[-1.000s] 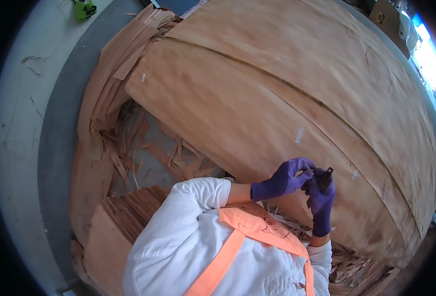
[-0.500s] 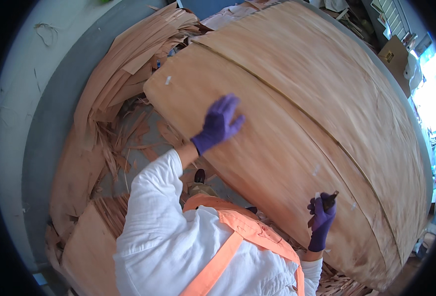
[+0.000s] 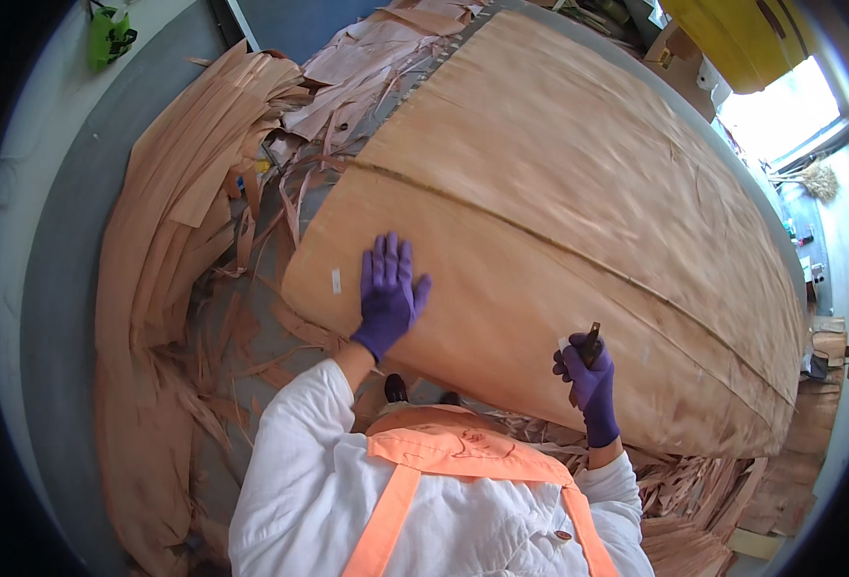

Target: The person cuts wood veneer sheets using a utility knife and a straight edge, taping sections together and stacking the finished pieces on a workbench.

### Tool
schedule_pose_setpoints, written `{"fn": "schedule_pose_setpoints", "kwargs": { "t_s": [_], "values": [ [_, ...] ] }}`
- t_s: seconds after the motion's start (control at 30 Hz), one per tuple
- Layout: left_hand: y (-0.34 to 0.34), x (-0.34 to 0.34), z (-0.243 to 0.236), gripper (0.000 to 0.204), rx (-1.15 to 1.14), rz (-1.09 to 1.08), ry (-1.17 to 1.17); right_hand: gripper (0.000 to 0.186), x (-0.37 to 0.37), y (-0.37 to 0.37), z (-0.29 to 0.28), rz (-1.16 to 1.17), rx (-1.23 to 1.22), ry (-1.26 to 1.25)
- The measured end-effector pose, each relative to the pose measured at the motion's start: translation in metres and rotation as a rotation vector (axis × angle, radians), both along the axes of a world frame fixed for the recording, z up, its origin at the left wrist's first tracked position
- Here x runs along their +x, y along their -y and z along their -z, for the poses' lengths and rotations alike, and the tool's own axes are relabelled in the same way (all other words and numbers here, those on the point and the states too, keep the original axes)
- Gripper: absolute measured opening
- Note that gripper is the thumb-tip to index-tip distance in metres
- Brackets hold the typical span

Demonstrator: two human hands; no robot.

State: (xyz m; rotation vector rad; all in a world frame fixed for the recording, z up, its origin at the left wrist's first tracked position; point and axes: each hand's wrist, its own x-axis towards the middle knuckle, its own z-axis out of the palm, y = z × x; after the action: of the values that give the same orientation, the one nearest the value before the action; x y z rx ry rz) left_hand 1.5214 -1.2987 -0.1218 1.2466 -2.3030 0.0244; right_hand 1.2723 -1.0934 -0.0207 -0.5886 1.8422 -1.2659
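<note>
A wide stack of tan wood veneer sheets [image 3: 482,308] spreads in front of me. My left hand [image 3: 388,300], in a purple glove, lies flat on the near left part of the top sheet, fingers stretched out. Beside it a small white strip [image 3: 336,281] is on the veneer. My right hand [image 3: 593,385], also gloved in purple, is closed around a small dark tool [image 3: 593,338] that points upward over the near edge; its working end is too small to make out. A bit of something white [image 3: 564,343] shows by its fingertips.
Torn veneer strips [image 3: 170,240] are heaped along the left, with more scraps [image 3: 703,495] at lower right. A raised seam [image 3: 540,245] runs across the stack. Beyond it, at top right, hangs something yellow [image 3: 737,38]; a straw brush [image 3: 819,181] is near the window.
The view has shifted. My left hand, blurred and farther over the sheet before, now rests flat nearer the white strip. My right hand still grips the dark tool.
</note>
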Motion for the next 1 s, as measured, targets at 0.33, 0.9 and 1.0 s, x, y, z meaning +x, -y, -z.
{"fn": "schedule_pose_setpoints", "kwargs": {
  "t_s": [0.33,0.9,1.0],
  "values": [
    [-0.003,0.063,-0.04,0.052,0.238,0.24,-0.094,0.021,0.056,0.117,0.012,-0.106,-0.081,0.116],
    [0.238,0.309,-0.029,0.043,0.322,0.462,-0.028,0.022,0.192,0.306,-0.014,0.269,-0.239,0.06],
    [0.273,0.32,-0.025,0.043,0.315,0.49,0.0,0.02,0.2,0.332,-0.017,0.315,-0.253,0.067]
  ]
}}
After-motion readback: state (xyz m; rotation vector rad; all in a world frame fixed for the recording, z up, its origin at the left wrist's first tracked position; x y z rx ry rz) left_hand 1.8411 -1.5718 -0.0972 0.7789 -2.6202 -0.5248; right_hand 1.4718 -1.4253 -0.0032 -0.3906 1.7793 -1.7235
